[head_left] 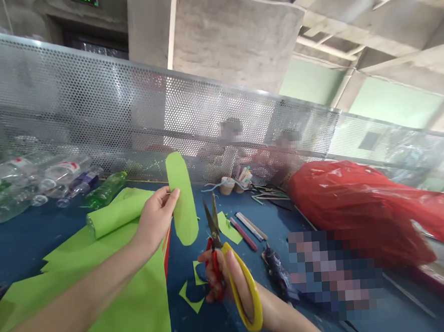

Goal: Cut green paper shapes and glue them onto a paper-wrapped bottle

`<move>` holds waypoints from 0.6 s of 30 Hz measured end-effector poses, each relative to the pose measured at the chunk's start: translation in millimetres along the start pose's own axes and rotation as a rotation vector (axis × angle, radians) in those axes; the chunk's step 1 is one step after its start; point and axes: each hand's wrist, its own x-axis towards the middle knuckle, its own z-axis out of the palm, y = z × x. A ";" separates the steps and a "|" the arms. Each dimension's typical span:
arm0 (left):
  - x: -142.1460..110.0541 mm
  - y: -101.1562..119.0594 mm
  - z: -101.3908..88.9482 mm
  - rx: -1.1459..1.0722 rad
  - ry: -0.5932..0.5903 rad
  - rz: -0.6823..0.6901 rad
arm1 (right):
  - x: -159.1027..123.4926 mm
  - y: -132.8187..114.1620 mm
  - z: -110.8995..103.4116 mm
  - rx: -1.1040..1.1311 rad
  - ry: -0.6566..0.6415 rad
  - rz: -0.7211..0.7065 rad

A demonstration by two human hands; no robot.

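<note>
Between the thumb and fingers of my left hand is a long green paper strip with rounded ends, held upright above the table. My right hand grips a pair of scissors with one yellow and one red handle. Their blades point up and are slightly apart, just right of the strip and not touching it. Green paper offcuts lie on the blue table below. Large green sheets spread under my left arm, with a green paper roll on top.
Plastic bottles lie at the back left. Cups of markers stand near a perforated metal screen, with blurred people behind it. Markers, a dark glue gun and a red plastic bag occupy the right side.
</note>
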 end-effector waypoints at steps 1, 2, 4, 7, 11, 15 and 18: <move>-0.4 0.7 0.3 0.021 0.018 0.012 | -3.1 -2.9 1.1 -0.050 -0.014 0.013; -1.2 1.7 0.8 0.046 0.030 0.022 | -5.8 -5.5 2.0 -0.097 -0.031 0.025; -4.2 5.0 2.1 0.110 0.045 0.044 | -9.9 -8.2 3.0 -0.179 -0.047 0.025; -9.5 11.2 4.2 0.214 0.067 0.086 | -14.0 -6.5 1.6 -0.283 -0.050 -0.015; -12.4 14.8 4.8 0.306 0.100 0.127 | -18.1 -1.1 -2.9 -0.438 -0.050 -0.047; -10.5 11.5 3.3 0.305 0.117 0.130 | -18.8 2.5 -5.4 -0.476 -0.051 -0.099; -9.5 9.8 2.8 0.281 0.114 0.131 | -17.6 4.5 -6.0 -0.504 -0.048 -0.128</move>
